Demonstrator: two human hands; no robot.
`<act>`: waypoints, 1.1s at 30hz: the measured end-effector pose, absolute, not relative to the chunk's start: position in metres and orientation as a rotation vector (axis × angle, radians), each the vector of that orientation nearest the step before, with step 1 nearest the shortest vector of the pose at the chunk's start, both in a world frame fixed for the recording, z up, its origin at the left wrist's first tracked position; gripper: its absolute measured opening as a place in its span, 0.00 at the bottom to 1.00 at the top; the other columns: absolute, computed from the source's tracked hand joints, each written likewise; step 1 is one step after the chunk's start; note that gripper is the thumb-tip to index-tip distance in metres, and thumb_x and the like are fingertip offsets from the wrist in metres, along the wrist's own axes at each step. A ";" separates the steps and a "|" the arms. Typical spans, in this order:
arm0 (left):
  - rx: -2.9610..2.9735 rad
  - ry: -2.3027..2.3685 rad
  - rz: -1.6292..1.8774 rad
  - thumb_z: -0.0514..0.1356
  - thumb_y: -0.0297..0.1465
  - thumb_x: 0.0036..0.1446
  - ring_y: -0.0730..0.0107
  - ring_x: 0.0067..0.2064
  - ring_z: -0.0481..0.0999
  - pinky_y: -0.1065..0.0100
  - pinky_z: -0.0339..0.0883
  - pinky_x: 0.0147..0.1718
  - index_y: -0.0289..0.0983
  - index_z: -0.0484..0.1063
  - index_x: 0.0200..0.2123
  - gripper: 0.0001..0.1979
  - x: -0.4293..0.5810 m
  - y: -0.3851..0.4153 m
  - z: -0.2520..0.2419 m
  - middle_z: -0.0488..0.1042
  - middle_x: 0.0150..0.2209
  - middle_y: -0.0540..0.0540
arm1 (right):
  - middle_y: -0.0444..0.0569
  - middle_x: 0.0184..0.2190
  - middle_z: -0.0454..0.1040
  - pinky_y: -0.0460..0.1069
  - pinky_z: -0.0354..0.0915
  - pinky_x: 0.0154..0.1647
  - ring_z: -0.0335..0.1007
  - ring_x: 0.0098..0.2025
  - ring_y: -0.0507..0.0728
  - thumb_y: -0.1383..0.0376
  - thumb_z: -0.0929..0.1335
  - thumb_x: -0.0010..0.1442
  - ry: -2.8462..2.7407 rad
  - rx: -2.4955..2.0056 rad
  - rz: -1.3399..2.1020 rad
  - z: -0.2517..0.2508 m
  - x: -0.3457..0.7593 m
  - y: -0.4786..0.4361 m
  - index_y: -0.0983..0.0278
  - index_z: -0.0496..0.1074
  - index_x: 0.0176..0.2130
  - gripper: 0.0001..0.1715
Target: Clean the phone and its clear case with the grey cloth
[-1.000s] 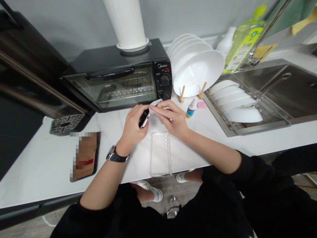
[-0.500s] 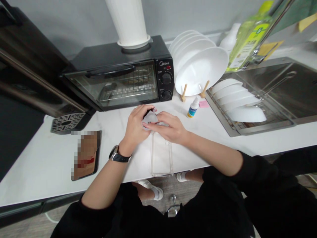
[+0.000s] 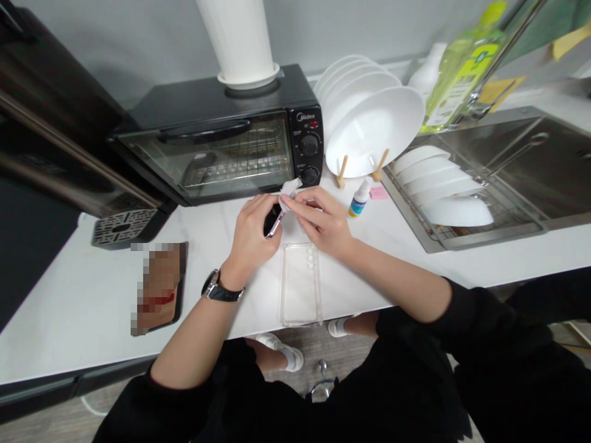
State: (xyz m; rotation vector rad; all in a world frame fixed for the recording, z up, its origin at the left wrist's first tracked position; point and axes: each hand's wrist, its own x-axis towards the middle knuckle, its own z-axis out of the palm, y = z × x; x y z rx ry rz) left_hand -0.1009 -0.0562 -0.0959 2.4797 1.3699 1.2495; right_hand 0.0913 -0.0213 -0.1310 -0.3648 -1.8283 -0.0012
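My left hand [image 3: 252, 237] grips a dark phone [image 3: 273, 220] held on edge above the white counter, in front of the toaster oven. My right hand [image 3: 321, 221] pinches a small white wipe [image 3: 289, 187] against the phone's upper end. A clear phone case [image 3: 300, 284] lies flat on the counter just below both hands, near the front edge. A small dropper bottle [image 3: 359, 200] with a blue label stands right of my right hand.
A black toaster oven [image 3: 221, 138] stands behind the hands with a white paper roll [image 3: 240, 40] on top. White plates [image 3: 369, 120] stand in a wooden rack; more lie in the sink rack [image 3: 443, 191]. A blurred flat object [image 3: 159, 286] lies at left.
Half a second ago both hands were pressed together low over the phone. Now the phone is tilted on edge again and the wipe has moved up to its top end.
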 end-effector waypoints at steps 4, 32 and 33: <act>2.456 1.272 1.288 0.58 0.28 0.55 0.55 0.43 0.79 0.56 0.71 0.44 0.41 0.73 0.45 0.13 -0.101 -0.056 -0.096 0.81 0.41 0.43 | 0.45 0.43 0.80 0.48 0.78 0.44 0.78 0.44 0.53 0.72 0.70 0.74 -1.893 -0.216 -0.086 -0.132 0.082 -0.033 0.54 0.77 0.63 0.23; 2.535 1.335 1.266 0.58 0.25 0.54 0.56 0.39 0.76 0.57 0.71 0.41 0.42 0.66 0.38 0.09 -0.102 -0.055 -0.097 0.76 0.36 0.45 | 0.48 0.45 0.78 0.51 0.78 0.44 0.76 0.45 0.54 0.71 0.66 0.76 -1.808 -0.354 -0.010 -0.135 0.090 -0.017 0.52 0.72 0.70 0.29; 2.534 1.351 1.272 0.58 0.26 0.54 0.56 0.39 0.76 0.57 0.71 0.40 0.42 0.67 0.37 0.08 -0.102 -0.054 -0.098 0.77 0.35 0.45 | 0.48 0.45 0.79 0.50 0.78 0.44 0.76 0.45 0.54 0.71 0.66 0.76 -1.830 -0.314 -0.025 -0.134 0.089 -0.019 0.53 0.73 0.69 0.28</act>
